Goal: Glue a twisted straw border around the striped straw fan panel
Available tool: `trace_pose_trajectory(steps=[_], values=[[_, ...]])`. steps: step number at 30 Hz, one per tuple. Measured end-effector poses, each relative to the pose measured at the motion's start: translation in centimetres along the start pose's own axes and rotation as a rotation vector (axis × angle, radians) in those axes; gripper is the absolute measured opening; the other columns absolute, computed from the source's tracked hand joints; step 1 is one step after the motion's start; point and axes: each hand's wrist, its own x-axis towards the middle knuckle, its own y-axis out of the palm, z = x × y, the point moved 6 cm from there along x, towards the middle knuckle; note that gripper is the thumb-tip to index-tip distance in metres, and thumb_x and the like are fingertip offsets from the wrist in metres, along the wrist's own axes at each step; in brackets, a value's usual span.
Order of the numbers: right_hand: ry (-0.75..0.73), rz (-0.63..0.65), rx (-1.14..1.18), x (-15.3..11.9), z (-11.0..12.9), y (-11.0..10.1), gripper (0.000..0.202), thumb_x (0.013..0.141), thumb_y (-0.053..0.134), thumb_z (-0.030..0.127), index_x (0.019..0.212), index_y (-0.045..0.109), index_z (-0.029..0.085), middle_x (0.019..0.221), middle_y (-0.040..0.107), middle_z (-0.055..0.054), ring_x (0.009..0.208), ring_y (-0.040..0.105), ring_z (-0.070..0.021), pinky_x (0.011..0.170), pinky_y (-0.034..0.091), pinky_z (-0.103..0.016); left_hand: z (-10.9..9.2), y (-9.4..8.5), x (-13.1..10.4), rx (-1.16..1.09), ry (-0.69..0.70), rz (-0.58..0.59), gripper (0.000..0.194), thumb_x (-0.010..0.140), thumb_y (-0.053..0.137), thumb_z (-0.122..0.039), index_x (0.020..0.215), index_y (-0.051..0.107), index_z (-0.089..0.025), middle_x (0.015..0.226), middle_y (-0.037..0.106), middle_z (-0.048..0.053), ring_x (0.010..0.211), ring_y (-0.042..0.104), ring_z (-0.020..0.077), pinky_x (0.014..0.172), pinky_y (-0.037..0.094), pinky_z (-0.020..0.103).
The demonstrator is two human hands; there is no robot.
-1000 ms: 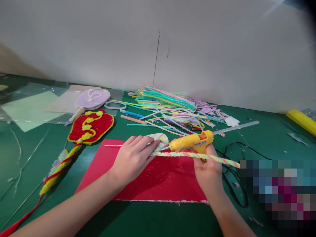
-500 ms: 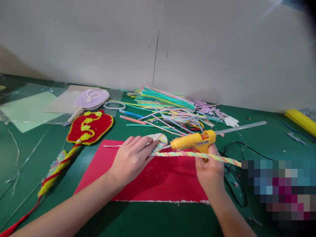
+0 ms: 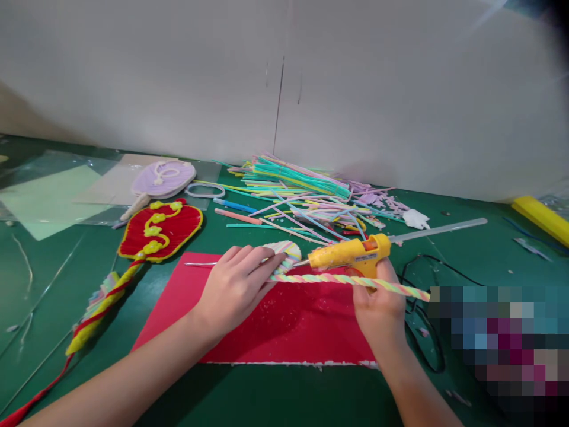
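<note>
My left hand [image 3: 242, 290] is closed on a pastel striped piece [image 3: 291, 254], round at its visible end, above a red sheet [image 3: 293, 332]. From that piece a twisted pastel pipe-cleaner strand [image 3: 342, 278] runs out to the right, passing in front of my right hand. A yellow hot glue gun [image 3: 351, 254] is gripped in my right hand [image 3: 380, 302], its metal tip pointing left at the striped piece, close to my left fingertips. The clear glue stick [image 3: 444, 230] sticks out of the gun's back. My fingers hide much of the striped piece.
Behind lies a heap of pastel pipe cleaners [image 3: 293, 181]. At left are a red fan with yellow trim [image 3: 178, 237], a lilac fan [image 3: 164, 181] and plastic-wrapped sheets. A black cord [image 3: 438, 350] loops at right; a yellow block [image 3: 542, 216] stands beyond.
The glue gun and my right hand have shifted very slightly right, its tip drawing back a little from the striped piece. My left hand stays in place.
</note>
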Motion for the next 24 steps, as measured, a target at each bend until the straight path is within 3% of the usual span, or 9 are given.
trace_pose_trajectory(steps=[7, 13, 19, 24], values=[[0.027, -0.007, 0.010, 0.3, 0.0, 0.0, 0.045, 0.083, 0.053, 0.035, 0.125, 0.050, 0.018, 0.106, 0.066, -0.012, 0.098, 0.064, -0.0284, 0.082, 0.054, -0.044, -0.1, -0.2, 0.1, -0.003, 0.001, -0.010, 0.030, 0.095, 0.041, -0.022, 0.113, 0.063, -0.011, 0.092, 0.066, 0.009, 0.076, 0.059, 0.0188, 0.061, 0.039, 0.032], [0.205, 0.012, -0.009, 0.9, 1.4, -0.4, 0.064, 0.064, 0.070, 0.058, 0.110, 0.057, 0.016, 0.086, 0.069, -0.009, 0.076, 0.067, -0.0261, 0.066, 0.056, -0.037, 0.0, -0.2, 0.1, -0.032, -0.010, -0.023, 0.029, 0.095, 0.044, -0.023, 0.112, 0.064, -0.011, 0.092, 0.067, 0.009, 0.077, 0.059, 0.0188, 0.064, 0.040, 0.031], [0.275, 0.078, 0.075, 0.9, 0.5, 0.1, 0.069, 0.057, 0.072, 0.061, 0.107, 0.057, 0.015, 0.081, 0.070, -0.008, 0.071, 0.067, -0.0264, 0.059, 0.054, -0.036, 0.2, -0.1, -0.1, -0.043, -0.018, -0.027, 0.028, 0.093, 0.047, -0.022, 0.112, 0.064, -0.011, 0.093, 0.067, 0.010, 0.079, 0.060, 0.0193, 0.064, 0.040, 0.032], [0.205, 0.101, 0.107, 1.0, 0.4, 0.4, 0.053, 0.065, 0.071, 0.053, 0.103, 0.058, 0.018, 0.080, 0.070, -0.007, 0.069, 0.067, -0.0242, 0.057, 0.054, -0.032, 0.2, -0.2, 0.0, -0.041, -0.029, -0.021, 0.027, 0.092, 0.047, -0.021, 0.111, 0.064, -0.012, 0.093, 0.067, 0.009, 0.078, 0.060, 0.0190, 0.064, 0.042, 0.032]])
